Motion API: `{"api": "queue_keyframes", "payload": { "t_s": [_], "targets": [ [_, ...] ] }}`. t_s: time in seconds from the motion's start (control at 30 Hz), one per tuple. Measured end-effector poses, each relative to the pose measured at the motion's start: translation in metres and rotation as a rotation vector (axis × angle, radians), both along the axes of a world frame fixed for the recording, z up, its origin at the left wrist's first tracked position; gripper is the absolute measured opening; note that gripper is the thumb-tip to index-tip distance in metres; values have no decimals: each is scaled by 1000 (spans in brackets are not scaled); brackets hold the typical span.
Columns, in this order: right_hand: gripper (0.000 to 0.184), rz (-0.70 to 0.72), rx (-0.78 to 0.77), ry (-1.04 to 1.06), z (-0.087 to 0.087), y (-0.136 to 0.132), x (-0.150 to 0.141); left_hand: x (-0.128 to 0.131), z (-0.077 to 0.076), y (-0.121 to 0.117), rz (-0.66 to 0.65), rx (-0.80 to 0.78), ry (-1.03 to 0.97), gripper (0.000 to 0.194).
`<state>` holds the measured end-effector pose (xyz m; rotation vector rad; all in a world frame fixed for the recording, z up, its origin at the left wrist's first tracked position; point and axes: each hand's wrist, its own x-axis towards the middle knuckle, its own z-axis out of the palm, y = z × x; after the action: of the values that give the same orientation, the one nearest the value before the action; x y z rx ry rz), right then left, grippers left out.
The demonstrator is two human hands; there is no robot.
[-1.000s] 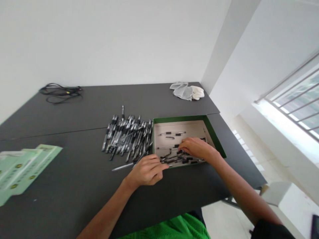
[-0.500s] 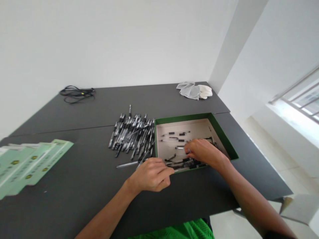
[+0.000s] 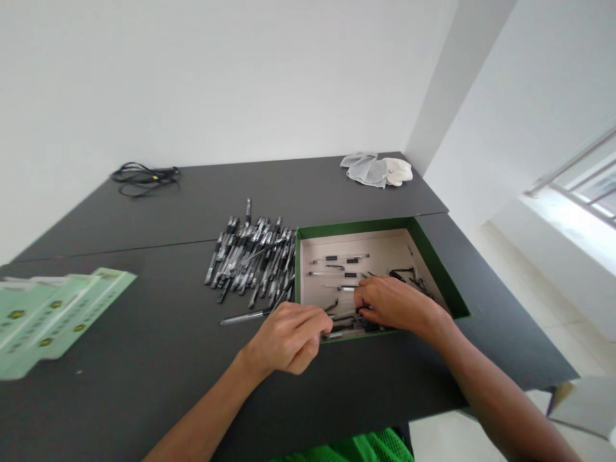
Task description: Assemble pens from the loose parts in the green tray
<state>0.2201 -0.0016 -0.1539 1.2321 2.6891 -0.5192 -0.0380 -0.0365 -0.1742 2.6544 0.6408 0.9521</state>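
A shallow green box (image 3: pixel 443 269) with a pale floor lies on the dark table, holding loose clear pen barrels, black caps and other pen parts. My left hand (image 3: pixel 291 333) is closed at the box's front left corner; what its fingers hold is hidden. Inside the box, my right hand (image 3: pixel 394 301) has its fingers curled down among the pen parts near the front wall. Whatever lies between those fingertips is too small to make out. Left of the box is a heap of black-and-clear pens (image 3: pixel 250 256). One clear pen (image 3: pixel 245 317) lies apart, near my left hand.
Green printed cards or folders (image 3: pixel 62 314) overlap at the table's left side. A coiled black cable (image 3: pixel 144 176) rests at the back left. White gloves (image 3: pixel 397 171) and a sheer white cloth (image 3: pixel 366 170) lie at the back right, near the wall.
My right hand has shifted a little towards the front of the box, lower among the pen parts. My left hand stays closed near the corner. The view has tilted slightly.
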Motion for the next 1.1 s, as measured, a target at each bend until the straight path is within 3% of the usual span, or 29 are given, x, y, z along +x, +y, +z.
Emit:
{"api": "queue_keyframes", "payload": {
  "t_s": [0.13, 0.27, 0.37, 0.47, 0.6, 0.7, 0.77, 0.93, 1.1],
  "targets": [
    [18, -26, 86, 78, 5, 1, 1, 11, 4, -1, 159, -99, -21, 24],
    [23, 78, 190, 343, 13, 1, 0, 16, 8, 1, 315, -120, 15, 46],
    [25, 121, 190, 526, 17, 0, -1, 16, 9, 2, 280, -181, 144, 33],
    [24, 9, 160, 585, 13, 1, -2, 17, 9, 2, 258, -194, 272, 27],
    [23, -181, 168, 366, 4, 8, 2, 21, 9, -1, 371, -211, 239, 29],
    [11, -210, 110, 123, -2, 11, 6, 22, 7, -2, 379, -300, 120, 22],
    [12, -218, 56, 22, -5, 12, 7, 22, 8, -2, 362, -361, 68, 29],
    [17, -263, 60, -92, -5, 9, 6, 22, 25, 6, 321, -464, 128, 18],
    [17, -205, 154, -89, -1, 4, 3, 26, 38, 34, 300, -525, 134, 43]
  ]
}}
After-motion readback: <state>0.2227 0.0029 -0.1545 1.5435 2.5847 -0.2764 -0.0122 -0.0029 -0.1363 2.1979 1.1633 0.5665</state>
